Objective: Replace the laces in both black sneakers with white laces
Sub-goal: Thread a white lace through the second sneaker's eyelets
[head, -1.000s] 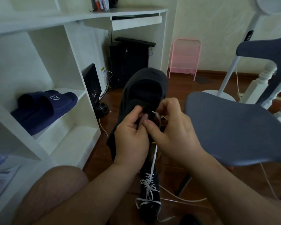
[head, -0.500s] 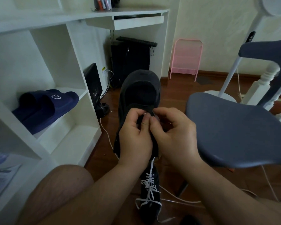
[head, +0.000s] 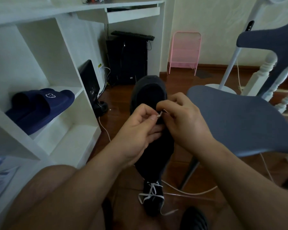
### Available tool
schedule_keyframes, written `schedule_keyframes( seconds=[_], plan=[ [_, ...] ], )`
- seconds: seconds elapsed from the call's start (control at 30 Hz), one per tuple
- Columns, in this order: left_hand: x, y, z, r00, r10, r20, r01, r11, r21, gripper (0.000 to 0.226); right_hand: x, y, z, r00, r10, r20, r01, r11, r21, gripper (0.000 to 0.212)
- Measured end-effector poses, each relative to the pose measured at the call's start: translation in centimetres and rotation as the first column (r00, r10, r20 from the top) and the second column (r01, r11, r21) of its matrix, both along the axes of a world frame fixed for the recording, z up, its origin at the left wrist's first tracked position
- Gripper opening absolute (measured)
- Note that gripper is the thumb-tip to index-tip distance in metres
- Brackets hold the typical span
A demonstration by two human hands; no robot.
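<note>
Head cam showed the left hand (head: 136, 128) pinching the white lace (head: 159, 114) tip, right hand (head: 181, 117) gripping the black sneaker (head: 150, 103). Lace looked floppy, so grab its stiff end.

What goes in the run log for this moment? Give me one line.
stage: lacing held black sneaker | left hand: pinches white lace tip | right hand: grips sneaker's upper | other sneaker: on floor, white-laced

1. Black sneaker (head: 149, 95); white lace (head: 159, 114)
2. Second black sneaker (head: 152, 203), white laces (head: 150, 192) crisscrossed
3. Navy slippers (head: 40, 107), white flower emblem
4. Pink wire rack (head: 184, 52); blue-grey chair (head: 236, 120); white shelving (head: 60, 52); reddish-brown wooden floor (head: 179, 80)
</note>
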State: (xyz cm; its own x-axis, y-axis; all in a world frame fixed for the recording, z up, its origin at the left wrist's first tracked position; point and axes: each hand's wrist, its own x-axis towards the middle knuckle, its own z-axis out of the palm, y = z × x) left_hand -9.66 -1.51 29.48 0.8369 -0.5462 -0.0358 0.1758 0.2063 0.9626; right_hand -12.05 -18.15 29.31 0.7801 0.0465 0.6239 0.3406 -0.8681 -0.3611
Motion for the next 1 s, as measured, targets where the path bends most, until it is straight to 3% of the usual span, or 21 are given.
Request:
schedule_keyframes(
  seconds=[0.07,0.1,0.17,0.2,0.27,0.33,0.4,0.47,0.6,0.73,0.9,1.0],
  plan=[
    [0.1,0.7,0.7,0.971,-0.163,-0.176,0.131,0.975,-0.181,0.016,0.0,-0.2,-0.2,0.999,-0.012,0.052,0.011,1.0,0.017,0.02],
    [0.2,1.0,0.9,0.96,-0.194,-0.203,0.154,0.968,-0.196,0.017,0.0,-0.1,-0.3,0.997,-0.016,0.072,0.016,1.0,0.004,0.019],
    [0.4,1.2,0.9,0.976,-0.137,-0.167,0.13,0.99,-0.049,0.016,0.1,0.0,-0.7,0.996,-0.021,0.085,0.021,1.0,-0.007,0.015],
    [0.3,1.3,0.9,0.995,-0.075,-0.067,0.081,0.992,0.1,0.013,0.2,0.0,-0.8,0.996,-0.029,0.082,0.028,1.0,0.006,0.013],
    [0.2,1.5,0.4,0.949,0.004,0.315,-0.141,0.899,0.414,0.003,0.6,-0.3,-1.2,0.996,-0.058,0.062,0.056,0.997,0.046,0.011],
    [0.5,1.7,-0.4,0.74,-0.025,0.672,-0.465,0.704,0.537,0.015,0.8,-0.7,-1.4,0.994,-0.098,0.041,0.094,0.993,0.077,0.009],
    [1.0,1.7,-0.8,0.57,-0.108,0.814,-0.669,0.514,0.537,0.029,0.6,-0.7,-1.3,0.99,-0.138,0.024,0.135,0.986,0.095,0.011],
    [2.1,1.8,-1.1,0.553,-0.119,0.825,-0.722,0.427,0.545,0.04,0.4,-0.7,-1.0,0.986,-0.166,0.025,0.163,0.981,0.105,0.012],
    [3.5,2.2,-2.2,0.701,-0.073,0.709,-0.552,0.575,0.604,0.037,0.2,-0.5,-1.0,0.977,-0.198,-0.08,0.202,0.978,0.047,0.012],
    [3.0,1.8,-2.5,0.719,-0.027,0.694,-0.551,0.588,0.593,0.034,0.3,-0.8,-1.6,0.953,-0.187,-0.239,0.182,0.982,-0.043,0.012],
    [2.9,1.8,-2.6,0.76,0.03,0.65,-0.532,0.602,0.595,0.039,0.5,-0.2,-1.9,0.992,-0.085,-0.095,0.06,0.968,-0.242,0.009],
    [2.6,1.5,-2.7,0.753,0.058,0.655,-0.537,0.63,0.561,0.036,0.5,0.7,-2.0,0.987,-0.117,-0.112,0.09,0.97,-0.224,0.016]
  ],
)
